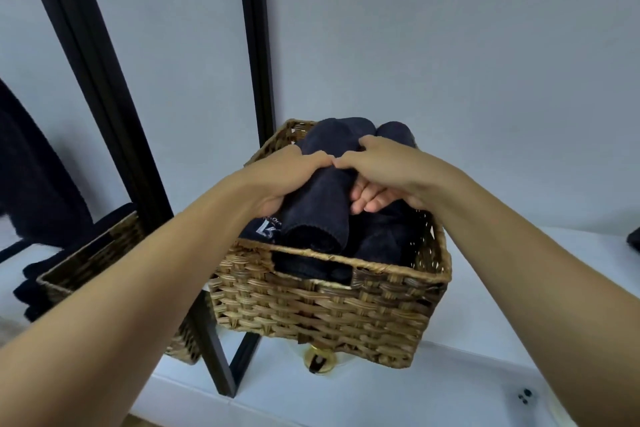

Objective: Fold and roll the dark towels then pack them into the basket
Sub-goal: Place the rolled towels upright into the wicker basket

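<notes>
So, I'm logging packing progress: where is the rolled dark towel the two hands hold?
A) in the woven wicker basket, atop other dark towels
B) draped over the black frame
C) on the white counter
A: left hand and right hand grip the rolled dark towel in the woven wicker basket.

I can't read the white print (268, 228) on a dark towel (252, 234) — too small, half covered; a dark shape (635, 240) (far right) is cut off.

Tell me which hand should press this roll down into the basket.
Probably the left hand: it grips the roll from above. The right hand has its fingers curled under the roll's side, in the way.
</notes>
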